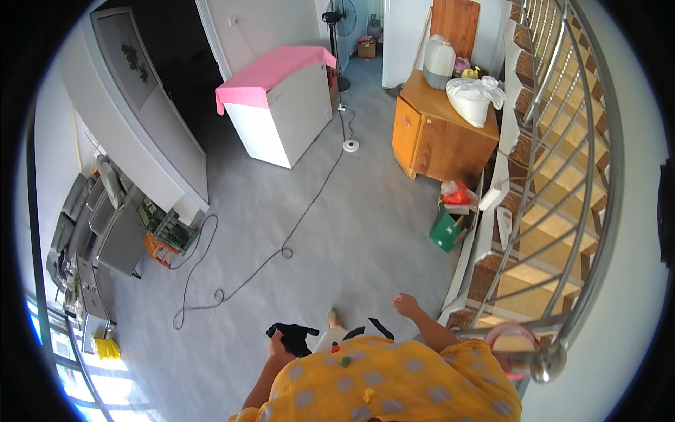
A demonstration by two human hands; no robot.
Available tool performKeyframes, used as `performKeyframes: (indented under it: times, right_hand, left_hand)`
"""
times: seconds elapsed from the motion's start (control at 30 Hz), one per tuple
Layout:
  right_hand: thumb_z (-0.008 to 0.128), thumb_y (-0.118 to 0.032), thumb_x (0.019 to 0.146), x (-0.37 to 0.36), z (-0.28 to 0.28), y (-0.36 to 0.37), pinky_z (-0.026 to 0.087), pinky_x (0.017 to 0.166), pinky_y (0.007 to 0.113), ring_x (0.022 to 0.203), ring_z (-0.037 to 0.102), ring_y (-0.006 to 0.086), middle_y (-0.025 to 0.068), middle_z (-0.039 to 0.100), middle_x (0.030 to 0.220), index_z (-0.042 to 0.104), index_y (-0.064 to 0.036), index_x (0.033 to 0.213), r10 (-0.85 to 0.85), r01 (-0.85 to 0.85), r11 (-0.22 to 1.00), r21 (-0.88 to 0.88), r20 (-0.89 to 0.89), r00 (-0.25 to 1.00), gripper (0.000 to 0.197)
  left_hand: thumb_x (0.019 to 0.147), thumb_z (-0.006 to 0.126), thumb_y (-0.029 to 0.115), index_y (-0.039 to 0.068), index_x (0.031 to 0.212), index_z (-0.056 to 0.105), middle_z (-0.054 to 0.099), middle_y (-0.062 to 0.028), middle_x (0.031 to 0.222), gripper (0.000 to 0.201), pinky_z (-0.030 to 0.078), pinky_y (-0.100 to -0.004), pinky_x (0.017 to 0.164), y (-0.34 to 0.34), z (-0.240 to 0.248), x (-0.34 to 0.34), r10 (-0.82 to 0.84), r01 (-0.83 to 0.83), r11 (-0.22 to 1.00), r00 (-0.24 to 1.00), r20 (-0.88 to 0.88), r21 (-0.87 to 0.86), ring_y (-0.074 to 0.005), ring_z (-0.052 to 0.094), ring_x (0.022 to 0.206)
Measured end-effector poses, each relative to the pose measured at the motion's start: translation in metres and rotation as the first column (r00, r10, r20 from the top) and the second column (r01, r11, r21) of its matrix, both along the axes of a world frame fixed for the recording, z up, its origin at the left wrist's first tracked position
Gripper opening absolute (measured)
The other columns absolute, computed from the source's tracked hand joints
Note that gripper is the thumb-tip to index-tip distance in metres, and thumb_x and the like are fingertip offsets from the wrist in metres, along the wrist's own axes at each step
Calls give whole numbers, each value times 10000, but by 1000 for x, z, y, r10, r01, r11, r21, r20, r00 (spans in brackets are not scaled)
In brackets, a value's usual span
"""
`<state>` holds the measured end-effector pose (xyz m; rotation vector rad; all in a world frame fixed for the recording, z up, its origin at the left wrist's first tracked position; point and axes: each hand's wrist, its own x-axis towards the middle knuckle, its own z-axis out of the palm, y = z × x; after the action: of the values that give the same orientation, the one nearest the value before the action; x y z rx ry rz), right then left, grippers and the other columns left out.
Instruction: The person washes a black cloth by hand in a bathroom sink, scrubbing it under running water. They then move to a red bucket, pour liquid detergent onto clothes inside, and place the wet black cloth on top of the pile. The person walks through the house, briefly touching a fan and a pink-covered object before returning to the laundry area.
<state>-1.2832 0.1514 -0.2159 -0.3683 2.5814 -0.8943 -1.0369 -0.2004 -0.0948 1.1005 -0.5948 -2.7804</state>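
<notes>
My left hand [278, 346] is closed on a bunched black cloth [299, 337], which hangs beside my left leg. Its exact kind does not show. Out in front of my body to the right, my right hand [404, 304] has its fingers curled, and nothing shows in it. The yellow top [330, 383] with grey squares that I wear fills the lower middle. Past its edge, one foot [333, 316] reaches forward on the grey floor. A short black strap [380, 328] sticks out between my body and my right arm.
A dark cable [287, 252] snakes across the floor to a white round socket [351, 145]. Ahead stand a white chest under a pink cloth [281, 65] and a wooden cabinet [446, 137]. A green bin [446, 231] and a stair railing [562, 190] line the right; a folding stool [167, 228] is left.
</notes>
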Motion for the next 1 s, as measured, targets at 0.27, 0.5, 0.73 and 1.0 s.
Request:
performKeyframes:
  times: [0.27, 0.5, 0.73, 1.0]
  right_hand:
    - [511, -170, 796, -132, -27, -7, 488, 773, 431, 876, 604, 317, 120, 629, 871, 635, -75, 866, 579, -429, 695, 577, -95, 810, 171]
    - [560, -240, 828, -187, -41, 73, 515, 615, 372, 721, 637, 270, 120, 650, 801, 630, -93, 887, -2, 4, 905, 426, -5, 1000, 173]
    - [628, -268, 768, -308, -40, 37, 509, 628, 372, 670, 630, 253, 87, 634, 738, 594, -115, 982, -222, 93, 919, 383, 308, 925, 265]
    - [619, -235, 724, -571, -10, -5, 487, 784, 400, 930, 588, 282, 74, 634, 911, 638, -143, 900, 251, -247, 763, 597, 78, 965, 199]
  left_hand:
    - [881, 430, 376, 14, 933, 558, 616, -150, 911, 388, 463, -459, 781, -83, -11, -228, -149, 150, 989, 983, -103, 4, -333, 578, 865]
    - [868, 415, 388, -8, 1195, 470, 570, -164, 1111, 517, 452, -431, 844, -134, 30, -463, -394, 390, 919, 895, -211, -60, -330, 553, 990]
    - [846, 453, 413, -31, 1156, 494, 580, -173, 1086, 543, 450, -428, 857, -123, 45, -640, -454, 466, 882, 796, -399, -74, -330, 555, 988]
    - [905, 328, 395, -25, 1128, 493, 579, -185, 1072, 503, 434, -463, 867, -144, 64, -764, -255, 259, 966, 951, -173, 2, -364, 548, 992]
